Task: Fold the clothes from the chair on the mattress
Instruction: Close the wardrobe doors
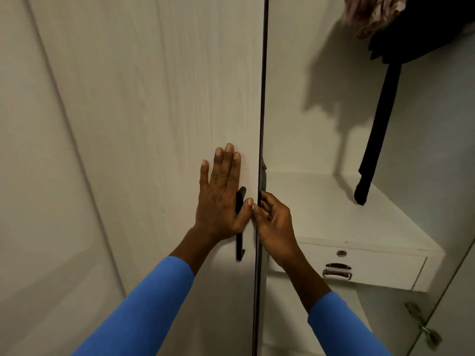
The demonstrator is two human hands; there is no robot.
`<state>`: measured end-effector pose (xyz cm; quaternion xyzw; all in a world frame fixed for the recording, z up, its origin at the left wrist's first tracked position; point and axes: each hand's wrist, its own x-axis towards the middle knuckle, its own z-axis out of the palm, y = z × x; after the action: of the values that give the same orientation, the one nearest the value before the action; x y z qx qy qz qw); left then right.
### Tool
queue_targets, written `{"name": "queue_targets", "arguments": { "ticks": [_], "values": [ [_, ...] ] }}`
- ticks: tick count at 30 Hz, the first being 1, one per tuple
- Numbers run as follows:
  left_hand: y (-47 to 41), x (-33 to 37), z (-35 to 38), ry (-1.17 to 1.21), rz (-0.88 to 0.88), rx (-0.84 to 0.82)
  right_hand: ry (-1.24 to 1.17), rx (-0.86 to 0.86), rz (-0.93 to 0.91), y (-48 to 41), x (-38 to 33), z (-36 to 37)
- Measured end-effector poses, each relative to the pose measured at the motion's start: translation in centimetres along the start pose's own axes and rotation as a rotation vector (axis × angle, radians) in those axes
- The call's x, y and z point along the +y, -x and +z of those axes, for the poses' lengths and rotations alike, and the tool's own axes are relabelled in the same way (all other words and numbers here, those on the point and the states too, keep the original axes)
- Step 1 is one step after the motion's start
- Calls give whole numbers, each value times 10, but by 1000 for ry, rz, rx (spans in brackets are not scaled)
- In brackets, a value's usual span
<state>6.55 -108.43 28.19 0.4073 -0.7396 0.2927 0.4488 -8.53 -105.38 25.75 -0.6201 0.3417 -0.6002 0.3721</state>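
Blue sleeves [144,304] are reaching out: left hand [221,199] is pressing flat on the wardrobe door [154,98], fingers [228,160] straight, while right hand [275,222] is curling round its edge. Chair clothes aren't showing; a dark garment [424,27] is hanging up-right of the fingers. Probably soft and floppy, so I'm thinking grab the shoulders.

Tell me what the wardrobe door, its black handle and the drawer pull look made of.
The wardrobe door looks like laminated board: matte, with pale printed-looking wood grain. The black handle is matte, metal or plastic; I cannot tell which. The drawer pull is likely chromed metal, given its bright mirror-like reflections.
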Motion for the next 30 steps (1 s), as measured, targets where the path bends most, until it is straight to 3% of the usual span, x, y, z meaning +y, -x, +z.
{"name": "queue_targets", "arguments": {
  "ticks": [14,18,22,25,28,30],
  "values": [
    [-18,-26,68,-58,-3,-68,3,243,165,-55,26,4],
    [-16,-16,56,21,-54,-82,299,386,160,-31,11,5],
    [-5,43,31,366,-133,21,527,441,49,38,-20,-10],
    [16,115,3,782,-162,80,706,530,-37,98,-54,-45],
    [32,194,-18,1163,-198,-84,932,745,-108,159,-92,-103],
    [37,245,-30,1291,-115,-224,1107,926,-105,202,-121,-144]
  ]
}}
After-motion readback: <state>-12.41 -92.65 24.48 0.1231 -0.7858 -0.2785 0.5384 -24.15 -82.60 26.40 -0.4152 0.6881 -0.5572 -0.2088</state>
